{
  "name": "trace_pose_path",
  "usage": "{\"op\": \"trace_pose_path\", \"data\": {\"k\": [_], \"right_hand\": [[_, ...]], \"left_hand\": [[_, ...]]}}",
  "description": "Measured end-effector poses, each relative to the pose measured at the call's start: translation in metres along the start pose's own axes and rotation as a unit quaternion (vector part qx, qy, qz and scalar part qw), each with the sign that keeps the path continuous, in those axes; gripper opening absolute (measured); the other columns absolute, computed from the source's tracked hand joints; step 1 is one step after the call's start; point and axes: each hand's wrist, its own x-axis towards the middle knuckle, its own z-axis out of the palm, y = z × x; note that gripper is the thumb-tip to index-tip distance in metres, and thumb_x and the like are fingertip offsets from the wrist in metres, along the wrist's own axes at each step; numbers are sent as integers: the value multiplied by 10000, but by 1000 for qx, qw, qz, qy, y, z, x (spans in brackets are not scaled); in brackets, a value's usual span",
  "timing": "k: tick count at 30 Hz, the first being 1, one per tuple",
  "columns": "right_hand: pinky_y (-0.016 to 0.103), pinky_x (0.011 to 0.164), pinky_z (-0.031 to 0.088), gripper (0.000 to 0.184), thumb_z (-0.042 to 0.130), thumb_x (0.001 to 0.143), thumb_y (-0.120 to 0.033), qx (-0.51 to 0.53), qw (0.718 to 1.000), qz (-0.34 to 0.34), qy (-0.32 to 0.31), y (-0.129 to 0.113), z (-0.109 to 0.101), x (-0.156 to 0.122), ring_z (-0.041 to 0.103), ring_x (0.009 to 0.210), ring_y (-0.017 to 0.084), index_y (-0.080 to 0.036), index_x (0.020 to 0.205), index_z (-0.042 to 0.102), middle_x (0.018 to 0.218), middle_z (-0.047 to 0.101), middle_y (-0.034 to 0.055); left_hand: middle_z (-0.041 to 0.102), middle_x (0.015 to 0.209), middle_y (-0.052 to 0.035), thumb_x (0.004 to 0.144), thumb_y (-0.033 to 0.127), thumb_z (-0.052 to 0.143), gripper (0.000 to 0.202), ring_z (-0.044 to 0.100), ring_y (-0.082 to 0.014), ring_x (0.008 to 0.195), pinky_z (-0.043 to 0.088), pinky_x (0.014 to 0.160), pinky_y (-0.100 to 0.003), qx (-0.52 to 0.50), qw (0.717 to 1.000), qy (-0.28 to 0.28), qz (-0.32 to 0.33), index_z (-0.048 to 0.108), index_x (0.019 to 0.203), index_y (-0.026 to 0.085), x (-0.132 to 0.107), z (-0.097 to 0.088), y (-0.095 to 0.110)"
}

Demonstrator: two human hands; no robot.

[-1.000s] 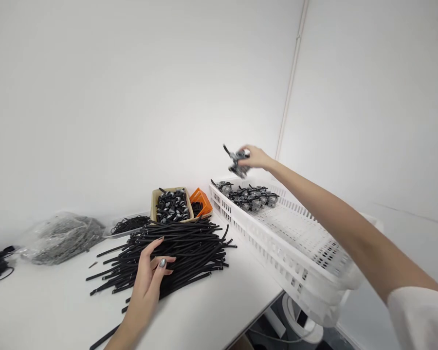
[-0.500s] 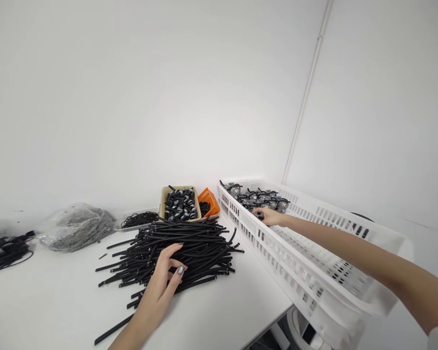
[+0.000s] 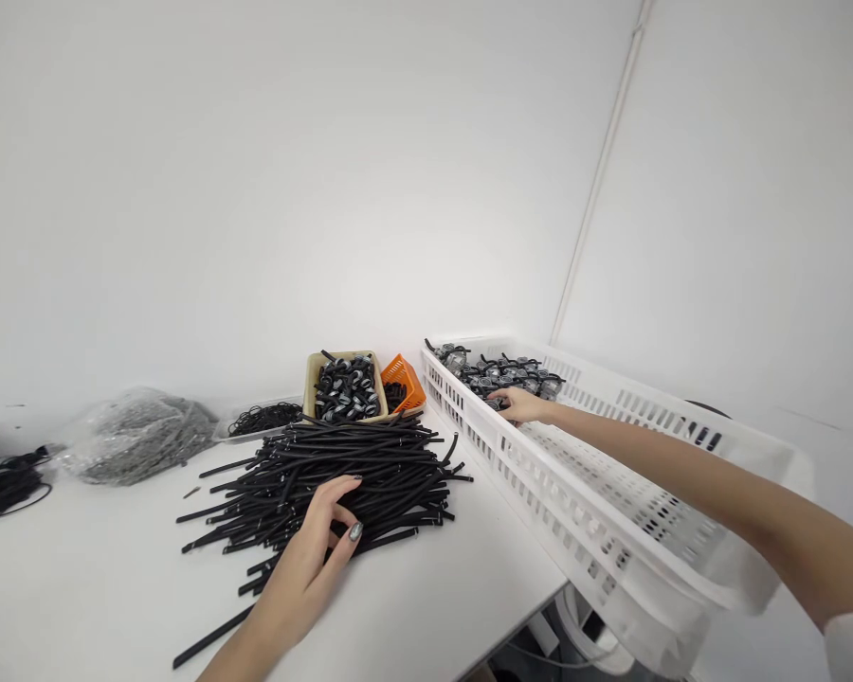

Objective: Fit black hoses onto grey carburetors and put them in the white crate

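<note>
My left hand (image 3: 319,559) hovers at the near side of a pile of black tubes (image 3: 355,464), thumb and fingers apart, with nothing seen between them. Its fingertips overlap the tubes in view; whether they touch them I cannot tell. Inside a long white slotted crate (image 3: 575,497), my right hand (image 3: 524,405) reaches down among clear-grey plastic parts with short black tubes (image 3: 522,374). The fingers of that hand are bent together at the near edge of these parts. A small dark piece shows at the fingertips, too little to name.
Behind the pile stand a cream basket (image 3: 310,388) of black-and-grey pieces and a tilted orange basket (image 3: 413,384). Further left lie a clear tray of thin black cords (image 3: 266,417), a plastic-wrapped coil (image 3: 142,438) and black cables (image 3: 4,488). The crate overhangs the table edge (image 3: 512,637).
The view has shifted slightly, so table things sit a little more left and higher. Both hands keep nearly the same places; my right hand stays down among the grey parts.
</note>
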Motion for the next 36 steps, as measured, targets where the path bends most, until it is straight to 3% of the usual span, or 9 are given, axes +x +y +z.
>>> {"op": "trace_pose_path", "data": {"k": [4, 7, 15, 22, 30, 36], "right_hand": [[346, 927, 562, 624, 766, 746, -258, -21, 998, -14, 57, 2, 0, 0, 529, 1295, 366, -132, 1332, 593, 1453, 514, 179], [381, 1025, 502, 601, 759, 747, -218, -28, 997, -25, 70, 5, 4, -5, 532, 1301, 353, -142, 1322, 599, 1417, 556, 166], [418, 1022, 502, 559, 728, 743, -152, -51, 994, -40, 90, 9, 20, -5, 587, 1245, 350, -135, 1291, 617, 1374, 596, 160], [414, 1107, 428, 581, 718, 783, -170, -64, 991, -50, 103, 20, 16, 3, 530, 1313, 330, -121, 1344, 573, 1420, 556, 159], [437, 1055, 479, 574, 748, 743, -179, -55, 991, -50, 108, 20, 20, -2, 586, 1244, 359, -125, 1300, 621, 1371, 599, 159], [418, 1029, 505, 545, 743, 735, -191, -30, 993, -36, 104, 22, 24, 5, 605, 1227, 340, -139, 1269, 649, 1354, 618, 138]], "left_hand": [[409, 1406, -114, 988, 385, 403, 382, 593, -200, 950, 569, 768, -356, 6, 1000, 4, 4, 424, 1364, 320, 1, 1, 4], [426, 1392, -110, 990, 403, 400, 371, 599, -198, 933, 564, 739, -352, 12, 1000, 17, 10, 437, 1348, 317, 1, 2, 9], [434, 1382, -98, 998, 375, 377, 359, 605, -190, 921, 544, 730, -333, 43, 999, -7, 28, 417, 1351, 326, -1, 3, 12], [390, 1412, -97, 1010, 325, 352, 357, 617, -176, 941, 555, 768, -321, 78, 995, -56, 39, 344, 1367, 343, 0, -2, 10], [431, 1388, -105, 1014, 349, 346, 348, 626, -167, 904, 565, 733, -319, 87, 994, -39, 54, 367, 1360, 322, -1, 0, 8], [381, 1411, -81, 1022, 320, 348, 353, 616, -140, 939, 574, 766, -297, 101, 990, -79, 61, 316, 1371, 355, 0, -2, 6]]}}
